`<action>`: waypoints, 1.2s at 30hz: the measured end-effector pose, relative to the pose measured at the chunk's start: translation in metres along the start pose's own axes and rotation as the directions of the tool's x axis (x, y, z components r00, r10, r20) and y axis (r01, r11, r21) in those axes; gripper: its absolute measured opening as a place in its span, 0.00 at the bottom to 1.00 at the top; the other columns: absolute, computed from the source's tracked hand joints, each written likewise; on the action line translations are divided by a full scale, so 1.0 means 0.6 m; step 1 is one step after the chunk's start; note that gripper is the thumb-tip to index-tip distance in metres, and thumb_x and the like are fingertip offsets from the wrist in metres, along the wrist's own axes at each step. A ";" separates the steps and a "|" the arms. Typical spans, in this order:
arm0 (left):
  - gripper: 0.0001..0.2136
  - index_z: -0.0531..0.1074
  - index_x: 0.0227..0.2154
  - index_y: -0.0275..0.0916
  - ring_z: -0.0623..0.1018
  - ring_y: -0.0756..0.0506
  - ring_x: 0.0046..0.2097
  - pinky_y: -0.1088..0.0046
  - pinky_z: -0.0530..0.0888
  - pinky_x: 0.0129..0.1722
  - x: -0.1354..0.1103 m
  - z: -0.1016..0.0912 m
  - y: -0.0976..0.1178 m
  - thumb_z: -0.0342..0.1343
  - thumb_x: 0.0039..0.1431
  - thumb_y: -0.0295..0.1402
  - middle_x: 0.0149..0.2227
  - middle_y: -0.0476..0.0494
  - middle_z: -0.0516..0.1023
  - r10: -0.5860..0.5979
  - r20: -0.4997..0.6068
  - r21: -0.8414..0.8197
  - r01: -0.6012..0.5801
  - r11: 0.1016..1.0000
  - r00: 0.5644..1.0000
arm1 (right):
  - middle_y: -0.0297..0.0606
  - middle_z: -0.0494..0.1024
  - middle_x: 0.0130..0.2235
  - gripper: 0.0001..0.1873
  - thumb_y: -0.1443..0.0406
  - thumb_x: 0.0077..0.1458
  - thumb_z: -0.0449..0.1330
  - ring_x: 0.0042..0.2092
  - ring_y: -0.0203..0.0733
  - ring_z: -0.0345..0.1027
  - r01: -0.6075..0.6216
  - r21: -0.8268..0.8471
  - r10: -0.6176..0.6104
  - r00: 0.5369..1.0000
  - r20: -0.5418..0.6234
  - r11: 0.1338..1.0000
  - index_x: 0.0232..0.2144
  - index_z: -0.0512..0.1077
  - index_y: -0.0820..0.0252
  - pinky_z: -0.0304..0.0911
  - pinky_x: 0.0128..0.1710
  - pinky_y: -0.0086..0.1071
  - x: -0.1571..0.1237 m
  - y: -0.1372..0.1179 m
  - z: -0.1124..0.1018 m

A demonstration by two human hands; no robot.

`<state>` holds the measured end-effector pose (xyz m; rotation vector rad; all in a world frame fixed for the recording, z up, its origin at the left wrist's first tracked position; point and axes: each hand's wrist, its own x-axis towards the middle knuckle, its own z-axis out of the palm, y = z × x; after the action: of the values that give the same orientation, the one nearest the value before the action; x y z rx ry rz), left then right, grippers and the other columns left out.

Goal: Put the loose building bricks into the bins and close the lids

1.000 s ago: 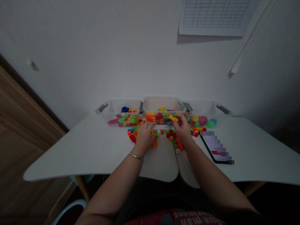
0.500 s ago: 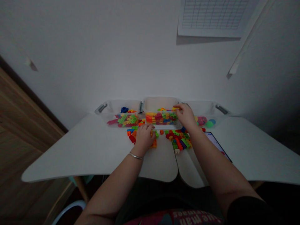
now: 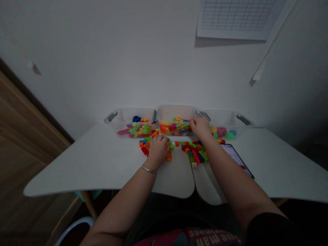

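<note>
Three clear plastic bins stand in a row at the far edge of the white table (image 3: 102,164). The middle bin (image 3: 176,114) holds many coloured building bricks. My right hand (image 3: 201,128) reaches over its right rim, fingers curled; whether it holds anything is hidden. My left hand (image 3: 158,149), with a bracelet at the wrist, rests palm down with bent fingers on the loose coloured bricks (image 3: 196,152) scattered in front of the bins.
The left bin (image 3: 128,118) holds green, pink and blue pieces. The right bin (image 3: 228,121) holds round coloured toys. A phone (image 3: 237,158) lies on the table right of the bricks. A wooden panel (image 3: 23,136) runs along the left.
My right hand went from the loose bricks up to the middle bin with a yellow brick, then lowered slightly over the bin's right side. My left hand stayed on the bricks.
</note>
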<state>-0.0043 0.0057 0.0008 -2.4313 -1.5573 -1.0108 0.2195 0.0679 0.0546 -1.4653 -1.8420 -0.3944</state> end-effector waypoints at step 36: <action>0.07 0.74 0.37 0.40 0.72 0.40 0.48 0.59 0.67 0.50 -0.003 -0.003 0.002 0.56 0.55 0.29 0.43 0.43 0.76 0.086 0.063 -0.033 -0.084 0.996 0.994 | 0.36 0.79 0.31 0.06 0.67 0.50 0.60 0.32 0.39 0.70 -0.025 0.133 -0.062 0.788 0.613 0.991 0.30 0.77 0.57 0.59 0.31 0.29 -0.104 -0.004 -0.077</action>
<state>-0.0042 0.0031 0.0015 -2.5505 -1.4529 -0.9577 0.2384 -0.0062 0.0426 -1.5981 -2.3332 0.2450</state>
